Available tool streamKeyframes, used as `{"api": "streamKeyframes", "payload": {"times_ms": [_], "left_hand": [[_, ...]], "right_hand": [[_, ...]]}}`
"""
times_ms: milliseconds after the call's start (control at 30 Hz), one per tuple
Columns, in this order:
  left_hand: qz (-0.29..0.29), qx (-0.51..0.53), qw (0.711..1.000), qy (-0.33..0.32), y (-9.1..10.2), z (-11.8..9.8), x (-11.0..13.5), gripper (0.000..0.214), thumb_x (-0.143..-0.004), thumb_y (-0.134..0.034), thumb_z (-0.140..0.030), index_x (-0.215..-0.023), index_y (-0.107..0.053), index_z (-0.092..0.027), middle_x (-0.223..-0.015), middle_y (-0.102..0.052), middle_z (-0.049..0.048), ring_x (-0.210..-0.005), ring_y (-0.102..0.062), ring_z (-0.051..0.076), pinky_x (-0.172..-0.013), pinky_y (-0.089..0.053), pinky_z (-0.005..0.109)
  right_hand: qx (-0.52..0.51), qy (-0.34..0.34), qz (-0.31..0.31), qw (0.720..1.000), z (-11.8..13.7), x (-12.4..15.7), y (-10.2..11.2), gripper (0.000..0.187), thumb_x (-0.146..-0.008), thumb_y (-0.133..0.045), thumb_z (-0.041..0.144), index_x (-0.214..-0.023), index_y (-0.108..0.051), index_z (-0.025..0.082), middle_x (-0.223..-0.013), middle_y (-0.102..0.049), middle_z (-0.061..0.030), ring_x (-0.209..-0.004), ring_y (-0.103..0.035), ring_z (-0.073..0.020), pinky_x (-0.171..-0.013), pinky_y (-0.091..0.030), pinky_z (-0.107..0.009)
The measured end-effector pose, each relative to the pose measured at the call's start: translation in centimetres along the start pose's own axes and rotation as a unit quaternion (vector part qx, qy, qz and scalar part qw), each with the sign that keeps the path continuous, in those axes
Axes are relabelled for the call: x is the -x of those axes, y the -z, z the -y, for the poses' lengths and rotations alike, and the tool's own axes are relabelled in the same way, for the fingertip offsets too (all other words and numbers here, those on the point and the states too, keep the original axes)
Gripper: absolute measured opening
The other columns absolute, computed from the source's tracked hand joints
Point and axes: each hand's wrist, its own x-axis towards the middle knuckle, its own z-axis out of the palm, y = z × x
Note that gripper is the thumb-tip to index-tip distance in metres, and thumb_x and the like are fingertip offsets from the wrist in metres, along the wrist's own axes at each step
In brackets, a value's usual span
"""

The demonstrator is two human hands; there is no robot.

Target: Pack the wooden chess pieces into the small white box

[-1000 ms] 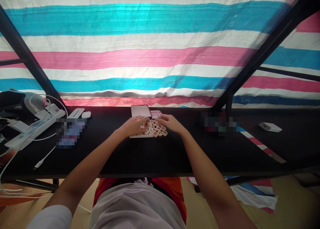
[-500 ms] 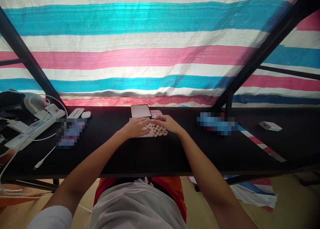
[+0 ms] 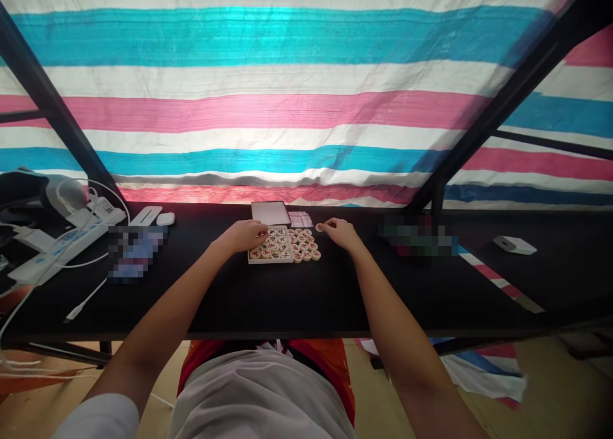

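Note:
Several round Chinese chess pieces with dark markings lie in a shallow white box on the black table. More pieces with red characters are set in rows against the box's right side. My right hand pinches one Chinese chess piece just beyond the back right of these rows. My left hand rests at the box's back left corner, its fingers curled over the pieces there; whatever is between those fingertips is hidden.
Behind the box are an open lid and a pink-and-white printed sheet. A power strip with white cables stands at the left, near a blurred item. Another blurred item and a white charger lie to the right.
My hands have moved apart from above the box. The left has gone to the box's back left corner; the right has moved right with a chess piece, uncovering the pieces.

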Motion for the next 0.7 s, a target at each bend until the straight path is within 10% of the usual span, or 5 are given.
{"api": "streamKeyframes", "payload": {"times_ms": [700], "left_hand": [[0.032, -0.010, 0.999, 0.021, -0.26, 0.52, -0.02, 0.030, -0.088, -0.040, -0.037, -0.093, -0.065, -0.022, -0.095, -0.067, 0.0046, -0.085, -0.062, 0.020, -0.067, -0.043, 0.024]], "right_hand": [[0.068, 0.018, 0.041, 0.997, -0.24, -0.43, -1.12, 0.028, -0.083, -0.053, 0.040, -0.094, -0.068, 0.018, -0.098, -0.069, -0.0083, -0.090, -0.061, -0.0212, -0.077, -0.042, -0.028]]}}
